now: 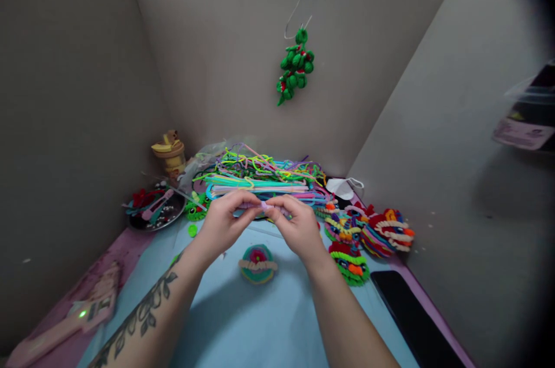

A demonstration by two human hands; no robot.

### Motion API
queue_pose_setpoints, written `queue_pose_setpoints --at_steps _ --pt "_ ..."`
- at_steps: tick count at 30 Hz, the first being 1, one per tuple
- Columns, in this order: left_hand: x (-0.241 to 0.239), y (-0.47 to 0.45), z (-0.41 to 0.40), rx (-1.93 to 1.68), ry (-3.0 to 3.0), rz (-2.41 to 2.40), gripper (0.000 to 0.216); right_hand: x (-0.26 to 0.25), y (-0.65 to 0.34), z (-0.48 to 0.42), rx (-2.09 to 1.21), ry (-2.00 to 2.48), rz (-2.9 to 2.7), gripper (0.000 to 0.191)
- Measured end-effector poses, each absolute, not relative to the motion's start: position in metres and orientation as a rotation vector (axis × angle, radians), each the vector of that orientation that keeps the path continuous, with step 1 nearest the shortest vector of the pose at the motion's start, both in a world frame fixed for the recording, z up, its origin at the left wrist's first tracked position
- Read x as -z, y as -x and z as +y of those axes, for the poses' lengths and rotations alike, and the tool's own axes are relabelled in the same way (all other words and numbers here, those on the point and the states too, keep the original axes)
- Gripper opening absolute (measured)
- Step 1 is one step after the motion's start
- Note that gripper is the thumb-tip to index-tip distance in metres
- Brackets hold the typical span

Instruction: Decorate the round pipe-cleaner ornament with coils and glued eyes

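Observation:
My left hand and my right hand meet at the middle of the view, above the blue cloth. Both are closed in a pinch on a short lilac pipe cleaner, which looks folded or coiled. Most of it is hidden behind my fingers. Below and between my hands lies a round teal piece made of coiled pipe cleaners, with a dark pink centre and a beige strip across it. Just beyond my fingertips a pile of loose pipe cleaners spreads in many colours.
At the left are a metal tray of small parts, a yellow pot and a pink glue gun. At the right lie several finished pipe-cleaner pieces and a black phone. Green ornaments hang before the back panel.

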State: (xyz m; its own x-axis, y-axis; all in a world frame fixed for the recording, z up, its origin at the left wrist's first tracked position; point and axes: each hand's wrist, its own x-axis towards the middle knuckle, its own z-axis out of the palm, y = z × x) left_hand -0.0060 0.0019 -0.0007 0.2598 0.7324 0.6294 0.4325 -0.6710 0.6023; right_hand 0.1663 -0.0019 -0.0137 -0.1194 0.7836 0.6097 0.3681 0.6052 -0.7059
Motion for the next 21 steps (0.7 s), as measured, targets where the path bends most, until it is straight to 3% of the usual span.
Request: queue_pose_setpoints --at_steps 15,21 --pt "0.0039 0.0067 0.0053 -1.378 -2.275 1.051 0.014 0.0154 -0.1663 -0.0018 -0.443 0.912 -1.725 0.005" --pt "0.0047 0.0086 0.0046 -1.405 -2.326 1.052 0.006 0.0166 -0.1656 -0.0011 -0.439 0.867 -1.75 0.007"
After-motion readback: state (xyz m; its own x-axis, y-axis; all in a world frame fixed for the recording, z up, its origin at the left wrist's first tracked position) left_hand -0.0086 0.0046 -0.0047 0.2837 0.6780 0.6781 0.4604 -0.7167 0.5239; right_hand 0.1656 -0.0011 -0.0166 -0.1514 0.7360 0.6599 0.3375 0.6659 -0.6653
